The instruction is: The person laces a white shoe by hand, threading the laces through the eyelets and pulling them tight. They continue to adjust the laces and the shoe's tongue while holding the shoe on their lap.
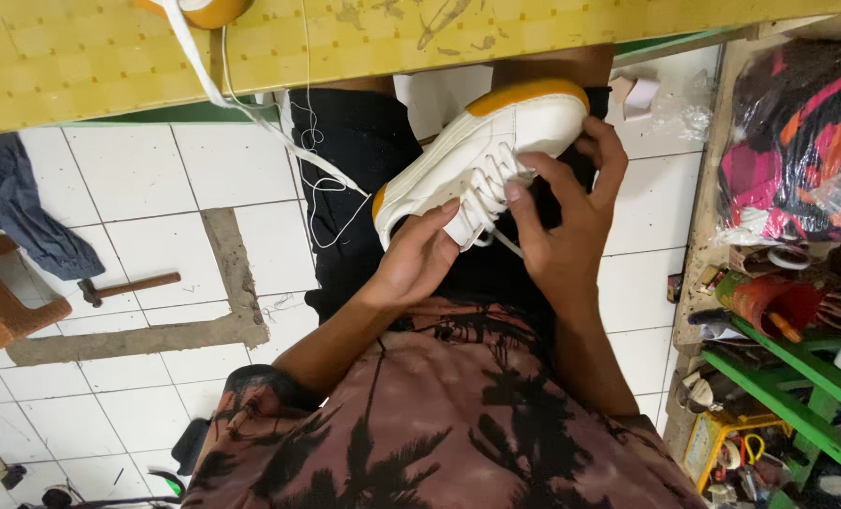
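Note:
A white sneaker (458, 160) with an orange-yellow sole lies across my lap, toe toward the upper right. My left hand (418, 256) cups its heel side from below, thumb on the tongue by the white laces (492, 196). My right hand (571, 221) wraps the shoe's far side, its fingers pinching a lace near the eyelets. A thin white thread (318, 179) hangs from the table down over my black shorts.
A yellow patterned tabletop (364, 42) spans the top, with another orange-soled shoe (199, 11) and a white strap at its edge. A hammer (123, 287) lies on the white tiled floor at left. Green shelving (797, 396) with tools, tape rolls and bagged fabric stands at right.

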